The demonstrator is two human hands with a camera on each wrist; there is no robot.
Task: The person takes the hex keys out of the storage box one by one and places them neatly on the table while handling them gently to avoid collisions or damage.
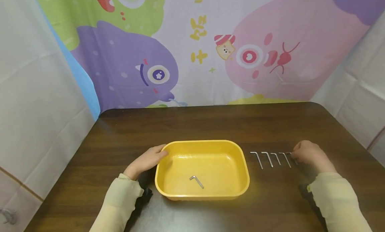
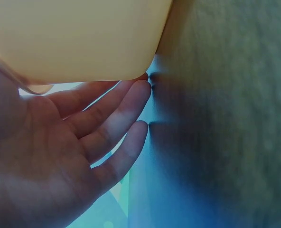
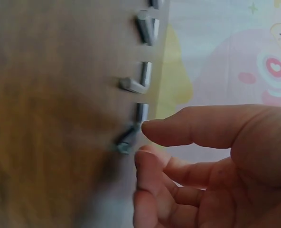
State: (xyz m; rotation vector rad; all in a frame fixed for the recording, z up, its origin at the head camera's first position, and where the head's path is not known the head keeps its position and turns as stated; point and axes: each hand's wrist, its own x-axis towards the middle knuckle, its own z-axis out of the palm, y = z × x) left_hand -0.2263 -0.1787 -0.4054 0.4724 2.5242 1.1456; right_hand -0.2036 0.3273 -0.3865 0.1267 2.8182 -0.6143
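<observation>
A yellow plastic tray (image 1: 202, 195) sits on the table, with a silver hex key (image 1: 198, 182) lying inside it. My left hand (image 1: 147, 161) grips the tray's left end, thumb over the rim and fingers against the outside; the left wrist view shows those fingers (image 2: 114, 121) beneath the tray wall (image 2: 74, 42). Right of the tray, several L-shaped hex keys (image 1: 258, 160) lie in a row. At the row's right end is my right hand (image 1: 311, 155), partly covering the last key. In the right wrist view, a gap separates thumb and forefinger beside the nearest hex key (image 3: 141, 113).
The dark wooden table (image 1: 195, 125) reaches back to a cartoon-printed curtain (image 1: 207, 78). Pale wall coverings flank it on both sides.
</observation>
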